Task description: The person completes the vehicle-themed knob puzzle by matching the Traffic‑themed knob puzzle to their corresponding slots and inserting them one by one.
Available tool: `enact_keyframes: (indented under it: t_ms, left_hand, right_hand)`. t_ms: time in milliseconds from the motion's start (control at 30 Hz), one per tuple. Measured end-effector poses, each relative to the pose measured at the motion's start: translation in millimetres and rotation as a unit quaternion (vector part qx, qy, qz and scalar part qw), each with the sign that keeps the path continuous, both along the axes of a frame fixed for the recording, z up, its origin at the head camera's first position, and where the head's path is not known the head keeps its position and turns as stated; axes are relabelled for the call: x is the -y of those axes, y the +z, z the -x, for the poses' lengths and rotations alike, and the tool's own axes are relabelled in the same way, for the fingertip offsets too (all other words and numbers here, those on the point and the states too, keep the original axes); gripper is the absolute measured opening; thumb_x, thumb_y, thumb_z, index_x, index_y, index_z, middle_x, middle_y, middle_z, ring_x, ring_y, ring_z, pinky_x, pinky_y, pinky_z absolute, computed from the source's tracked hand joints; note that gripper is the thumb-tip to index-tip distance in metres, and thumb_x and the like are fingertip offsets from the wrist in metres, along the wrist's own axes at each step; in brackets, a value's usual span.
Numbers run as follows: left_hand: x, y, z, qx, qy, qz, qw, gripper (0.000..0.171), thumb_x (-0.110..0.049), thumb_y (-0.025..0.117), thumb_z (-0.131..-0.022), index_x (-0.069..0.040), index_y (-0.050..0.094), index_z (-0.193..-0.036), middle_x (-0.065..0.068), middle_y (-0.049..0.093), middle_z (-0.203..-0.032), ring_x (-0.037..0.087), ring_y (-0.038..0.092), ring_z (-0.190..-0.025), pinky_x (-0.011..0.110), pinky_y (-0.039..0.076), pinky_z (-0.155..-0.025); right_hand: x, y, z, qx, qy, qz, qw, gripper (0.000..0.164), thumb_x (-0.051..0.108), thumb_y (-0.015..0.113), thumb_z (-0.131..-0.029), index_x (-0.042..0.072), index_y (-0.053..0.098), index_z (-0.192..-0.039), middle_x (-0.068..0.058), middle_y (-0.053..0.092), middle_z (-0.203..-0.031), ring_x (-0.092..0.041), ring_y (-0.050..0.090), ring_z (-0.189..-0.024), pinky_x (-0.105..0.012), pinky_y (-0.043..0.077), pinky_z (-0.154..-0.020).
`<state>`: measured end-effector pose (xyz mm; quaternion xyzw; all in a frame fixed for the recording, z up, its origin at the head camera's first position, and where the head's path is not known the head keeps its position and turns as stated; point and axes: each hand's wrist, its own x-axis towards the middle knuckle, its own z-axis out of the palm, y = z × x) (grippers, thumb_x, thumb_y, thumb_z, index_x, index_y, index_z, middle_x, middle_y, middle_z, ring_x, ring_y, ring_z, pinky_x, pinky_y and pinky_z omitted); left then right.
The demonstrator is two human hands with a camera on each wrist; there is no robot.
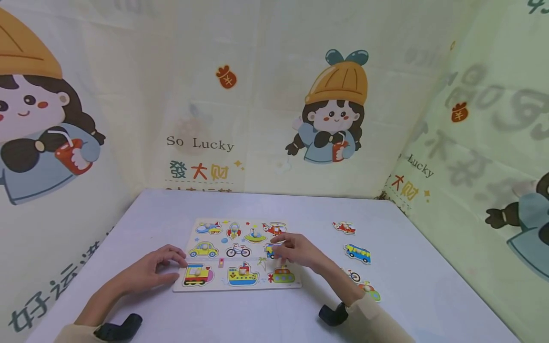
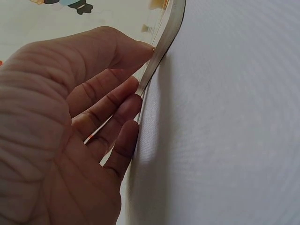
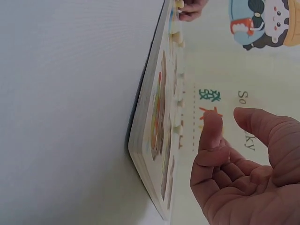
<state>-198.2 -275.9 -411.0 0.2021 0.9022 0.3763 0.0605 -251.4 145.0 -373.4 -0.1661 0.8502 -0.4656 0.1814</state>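
Observation:
A puzzle board (image 1: 218, 261) with pictures of vehicles lies on the table, and several of its pieces carry small knobs. At its left edge rests my left hand (image 1: 156, 269); thumb and fingertips touch the side of the board in the left wrist view, without gripping anything. My right hand (image 1: 296, 250) hovers over the board's right part, overlapping the bus picture (image 1: 269, 251). In the right wrist view, the thumb and index finger of the right hand (image 3: 243, 164) stand apart with nothing between them, the other fingers bent.
Right of the board lie loose pieces: a helicopter (image 1: 344, 227), a blue and yellow bus (image 1: 358, 254), a bicycle (image 1: 354, 275) and a green submarine (image 1: 371, 291). The right forearm partly covers the last two. Printed cloth (image 1: 266, 105) hangs around the white table (image 1: 240, 317).

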Motion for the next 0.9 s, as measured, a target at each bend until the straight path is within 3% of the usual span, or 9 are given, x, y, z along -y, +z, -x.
enact_keyframes:
  t_ms: [67, 233, 400, 633, 900]
  left_hand:
    - [-0.2, -0.4, -0.2, 0.001, 0.000, -0.001, 1.0000, 0.021, -0.025, 0.081, -0.088, -0.025, 0.073, -0.107, 0.002, 0.061, -0.126, 0.032, 0.055, -0.122, 0.023, 0.049, -0.097]
    - [0.3, -1.3, -0.3, 0.000, 0.001, 0.003, 1.0000, 0.021, -0.027, 0.080, -0.088, -0.026, 0.073, -0.108, 0.001, 0.061, -0.126, 0.026, 0.055, -0.121, 0.023, 0.049, -0.097]
    - [1.0, -2.1, -0.2, 0.000, -0.001, 0.001, 1.0000, 0.021, -0.026, 0.080, -0.088, -0.025, 0.073, -0.108, 0.002, 0.061, -0.127, 0.032, 0.055, -0.122, 0.023, 0.049, -0.096]
    - [0.5, 0.5, 0.4, -0.004, -0.002, 0.001, 1.0000, 0.021, -0.028, 0.080, -0.089, -0.026, 0.072, -0.108, 0.000, 0.060, -0.126, 0.014, 0.054, -0.119, 0.022, 0.049, -0.097]
    - [1.0, 0.5, 1.1, -0.019, -0.005, 0.009, 0.9998, 0.021, -0.029, 0.080, -0.088, -0.028, 0.072, -0.107, -0.002, 0.060, -0.126, 0.010, 0.053, -0.118, 0.023, 0.048, -0.098]
  right_hand:
    - [-2.5, 0.8, -1.7, -0.004, -0.005, -0.007, 1.000, 0.037, 0.031, 0.068, -0.099, 0.008, 0.065, -0.128, -0.005, 0.073, -0.093, -0.021, 0.068, -0.078, -0.031, 0.049, -0.070]
    - [-7.2, 3.0, -5.3, -0.016, -0.021, -0.021, 0.999, 0.038, 0.029, 0.071, -0.097, 0.007, 0.066, -0.128, -0.006, 0.073, -0.097, -0.021, 0.070, -0.082, -0.032, 0.050, -0.071]
    - [-15.2, 3.5, -7.7, -0.027, -0.029, -0.026, 0.999, 0.039, 0.029, 0.072, -0.096, 0.008, 0.067, -0.128, -0.003, 0.072, -0.099, -0.018, 0.067, -0.088, -0.032, 0.052, -0.074]
    - [-31.9, 5.3, -9.8, -0.032, -0.066, -0.035, 0.997, 0.039, 0.026, 0.073, -0.096, 0.007, 0.066, -0.129, -0.004, 0.071, -0.102, -0.020, 0.066, -0.092, -0.034, 0.056, -0.077]
    - [-54.4, 5.1, -9.4, -0.033, -0.120, -0.049, 0.991, 0.037, 0.024, 0.072, -0.096, 0.007, 0.067, -0.128, -0.004, 0.073, -0.101, -0.019, 0.067, -0.090, -0.033, 0.057, -0.077]
